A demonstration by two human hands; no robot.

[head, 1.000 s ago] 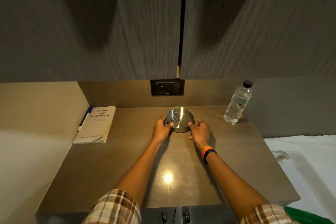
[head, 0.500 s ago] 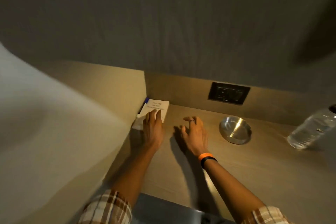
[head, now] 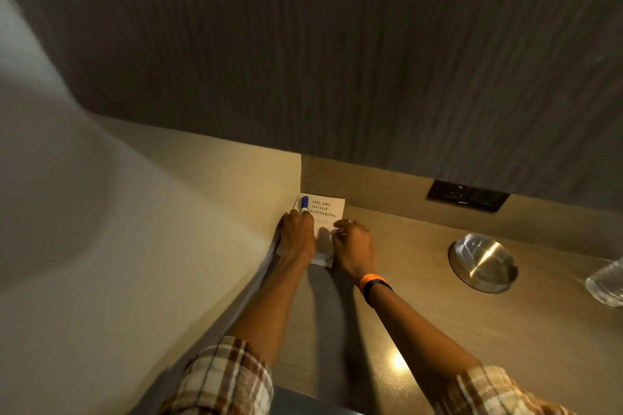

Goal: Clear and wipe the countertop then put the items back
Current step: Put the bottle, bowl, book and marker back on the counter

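A white book [head: 328,209] lies in the far left corner of the brown countertop [head: 421,307], against the side wall. My left hand [head: 296,237] rests on the book's left part, its fingers closed around a blue-capped pen [head: 305,204] that sticks out above them. My right hand [head: 354,244], with an orange and black wristband, has its fingers curled on the book's right edge. The book's lower half is hidden under both hands. A round steel bowl [head: 482,261] sits on the counter to the right, apart from my hands.
A clear plastic water bottle [head: 606,283] shows partly at the right edge. A dark wall socket [head: 467,195] is set in the backsplash. Dark wooden cabinets hang low overhead. The beige side wall [head: 202,212] bounds the counter on the left.
Both hands left the steel bowl and moved left to the book. My left hand has closed around the pen, and my right hand has reached the book's right edge. The view swung left.
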